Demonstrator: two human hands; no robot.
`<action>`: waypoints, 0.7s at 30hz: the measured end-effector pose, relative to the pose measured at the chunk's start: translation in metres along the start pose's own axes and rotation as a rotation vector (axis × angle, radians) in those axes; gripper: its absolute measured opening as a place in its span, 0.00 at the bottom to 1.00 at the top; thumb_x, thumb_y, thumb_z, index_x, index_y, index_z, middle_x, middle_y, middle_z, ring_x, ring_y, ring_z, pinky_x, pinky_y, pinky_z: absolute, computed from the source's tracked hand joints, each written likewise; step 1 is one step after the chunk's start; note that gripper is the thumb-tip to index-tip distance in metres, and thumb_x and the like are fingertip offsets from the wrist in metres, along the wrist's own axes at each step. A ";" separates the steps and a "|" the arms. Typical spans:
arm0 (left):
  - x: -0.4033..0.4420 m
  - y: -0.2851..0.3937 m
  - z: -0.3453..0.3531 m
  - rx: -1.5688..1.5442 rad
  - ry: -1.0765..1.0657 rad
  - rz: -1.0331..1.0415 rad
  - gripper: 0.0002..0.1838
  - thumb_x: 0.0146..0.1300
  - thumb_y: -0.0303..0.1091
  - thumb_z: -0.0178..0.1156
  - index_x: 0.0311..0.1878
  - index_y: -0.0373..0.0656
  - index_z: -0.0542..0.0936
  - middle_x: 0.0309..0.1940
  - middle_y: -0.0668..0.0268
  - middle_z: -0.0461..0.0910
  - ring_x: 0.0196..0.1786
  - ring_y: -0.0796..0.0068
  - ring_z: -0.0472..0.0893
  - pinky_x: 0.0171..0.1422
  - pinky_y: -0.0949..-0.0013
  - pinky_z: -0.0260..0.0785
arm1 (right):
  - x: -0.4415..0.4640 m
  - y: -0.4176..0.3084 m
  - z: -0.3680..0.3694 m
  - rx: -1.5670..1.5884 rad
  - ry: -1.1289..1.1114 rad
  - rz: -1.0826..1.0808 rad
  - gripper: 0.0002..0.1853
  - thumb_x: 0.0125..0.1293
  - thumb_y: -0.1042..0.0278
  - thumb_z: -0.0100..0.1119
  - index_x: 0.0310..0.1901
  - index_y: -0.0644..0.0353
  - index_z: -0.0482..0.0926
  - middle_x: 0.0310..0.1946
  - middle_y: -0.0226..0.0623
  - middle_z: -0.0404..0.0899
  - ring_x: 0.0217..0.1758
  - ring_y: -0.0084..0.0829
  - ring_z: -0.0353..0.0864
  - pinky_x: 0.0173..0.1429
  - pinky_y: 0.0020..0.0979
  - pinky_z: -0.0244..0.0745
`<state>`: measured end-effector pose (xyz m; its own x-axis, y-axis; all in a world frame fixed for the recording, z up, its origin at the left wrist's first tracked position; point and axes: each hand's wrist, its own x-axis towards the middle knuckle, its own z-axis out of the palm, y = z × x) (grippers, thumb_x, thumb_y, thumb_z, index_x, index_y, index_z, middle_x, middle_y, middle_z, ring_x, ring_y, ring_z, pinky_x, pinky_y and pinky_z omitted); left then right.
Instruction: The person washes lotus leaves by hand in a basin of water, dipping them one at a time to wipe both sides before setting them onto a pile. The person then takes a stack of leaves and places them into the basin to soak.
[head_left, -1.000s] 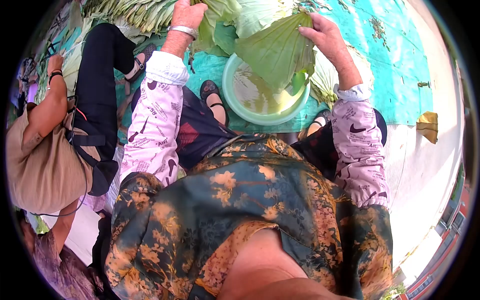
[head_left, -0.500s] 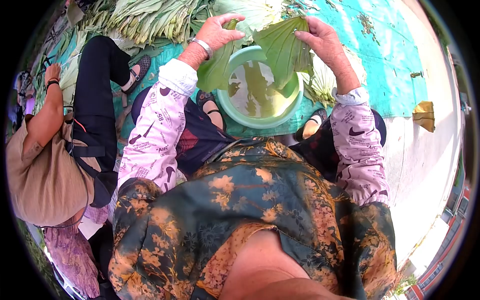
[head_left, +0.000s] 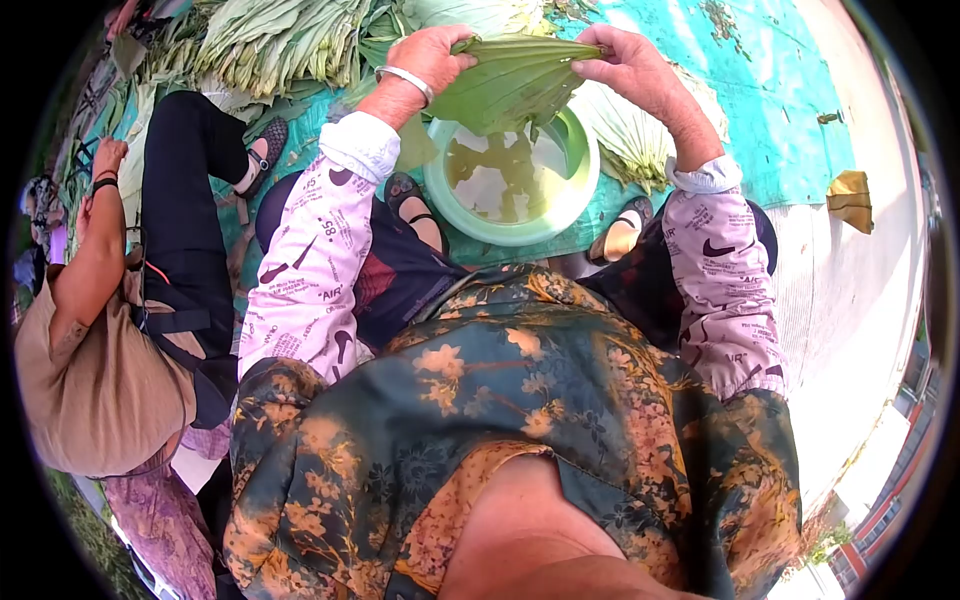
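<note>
A large green lotus leaf (head_left: 515, 85) with fanned veins is stretched between my two hands. My left hand (head_left: 430, 62) pinches its left corner, and a silvery bangle sits at that wrist. At the right tip, my right hand (head_left: 632, 68) has the leaf between thumb and fingers. Directly below hangs its lower edge, over the far rim of a pale green basin (head_left: 510, 236) holding murky water. A paler green leaf part (head_left: 415, 145) shows under my left wrist; whether it belongs to the same leaf I cannot tell.
Stacked leaves (head_left: 285, 45) lie at the far left, with more leaves (head_left: 640, 135) right of the basin. A turquoise sheet (head_left: 770, 110) covers the ground. A dry brown leaf piece (head_left: 850, 200) lies at the right. Another person (head_left: 110, 370) sits close on my left.
The leaf hung in two separate flaps with a gap between; now it spans across from hand to hand, pulled flatter and higher. The basin appears slightly further left and up in view.
</note>
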<state>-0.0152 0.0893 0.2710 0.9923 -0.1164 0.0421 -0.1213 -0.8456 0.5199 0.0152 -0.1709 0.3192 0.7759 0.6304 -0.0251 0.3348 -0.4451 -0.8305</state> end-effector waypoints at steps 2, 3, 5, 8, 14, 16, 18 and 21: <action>-0.003 0.003 0.001 0.079 0.012 0.028 0.18 0.49 0.41 0.61 0.46 0.54 0.77 0.37 0.63 0.79 0.41 0.61 0.77 0.45 0.63 0.68 | -0.001 -0.002 0.001 -0.003 -0.037 0.007 0.09 0.56 0.70 0.57 0.38 0.63 0.74 0.30 0.29 0.76 0.36 0.21 0.75 0.44 0.25 0.70; -0.003 0.004 0.003 0.094 0.026 0.053 0.17 0.50 0.41 0.61 0.45 0.53 0.77 0.37 0.62 0.79 0.40 0.60 0.77 0.45 0.63 0.68 | -0.003 0.001 0.001 0.005 -0.045 0.017 0.09 0.56 0.69 0.57 0.38 0.62 0.74 0.29 0.31 0.77 0.34 0.23 0.76 0.42 0.26 0.70; -0.005 0.005 0.004 0.130 0.039 0.093 0.16 0.50 0.41 0.61 0.44 0.52 0.77 0.36 0.62 0.79 0.40 0.60 0.77 0.44 0.63 0.68 | -0.005 0.005 0.004 -0.096 -0.054 0.032 0.09 0.56 0.69 0.56 0.38 0.62 0.74 0.28 0.33 0.78 0.33 0.25 0.77 0.42 0.27 0.71; -0.004 0.013 0.006 0.191 0.003 0.121 0.17 0.50 0.41 0.61 0.45 0.53 0.77 0.37 0.63 0.79 0.40 0.61 0.77 0.45 0.63 0.68 | -0.011 -0.005 0.013 -0.425 -0.053 0.063 0.11 0.57 0.67 0.56 0.40 0.59 0.73 0.30 0.39 0.79 0.36 0.31 0.78 0.42 0.30 0.71; -0.005 0.019 -0.006 -0.016 0.253 0.188 0.22 0.52 0.38 0.60 0.52 0.55 0.71 0.47 0.66 0.74 0.48 0.65 0.75 0.51 0.67 0.67 | -0.009 0.026 -0.005 -0.414 0.185 -0.037 0.15 0.57 0.61 0.55 0.44 0.57 0.74 0.30 0.44 0.77 0.37 0.40 0.77 0.42 0.35 0.71; -0.008 0.025 -0.022 -0.227 0.435 0.193 0.22 0.52 0.32 0.58 0.52 0.49 0.72 0.45 0.62 0.75 0.46 0.67 0.76 0.52 0.68 0.67 | -0.009 0.035 -0.024 -0.170 0.292 0.085 0.12 0.60 0.62 0.54 0.39 0.62 0.75 0.27 0.30 0.75 0.31 0.23 0.73 0.37 0.26 0.68; -0.017 0.035 -0.040 -0.340 0.538 0.183 0.21 0.51 0.30 0.59 0.52 0.46 0.73 0.45 0.63 0.76 0.46 0.70 0.75 0.52 0.69 0.66 | -0.011 0.039 -0.047 0.043 0.435 0.161 0.12 0.57 0.63 0.56 0.37 0.63 0.76 0.25 0.25 0.74 0.26 0.19 0.70 0.32 0.22 0.66; -0.024 0.012 -0.049 -0.381 0.607 0.161 0.20 0.49 0.35 0.64 0.48 0.47 0.75 0.43 0.66 0.77 0.42 0.73 0.76 0.49 0.72 0.67 | -0.014 0.093 -0.068 0.481 0.664 0.244 0.10 0.61 0.62 0.55 0.38 0.60 0.75 0.28 0.29 0.74 0.29 0.21 0.70 0.31 0.22 0.66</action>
<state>-0.0397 0.1076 0.3185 0.8151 0.1787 0.5511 -0.3595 -0.5900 0.7230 0.0719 -0.2642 0.2802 0.9995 -0.0182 -0.0273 -0.0291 -0.1068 -0.9939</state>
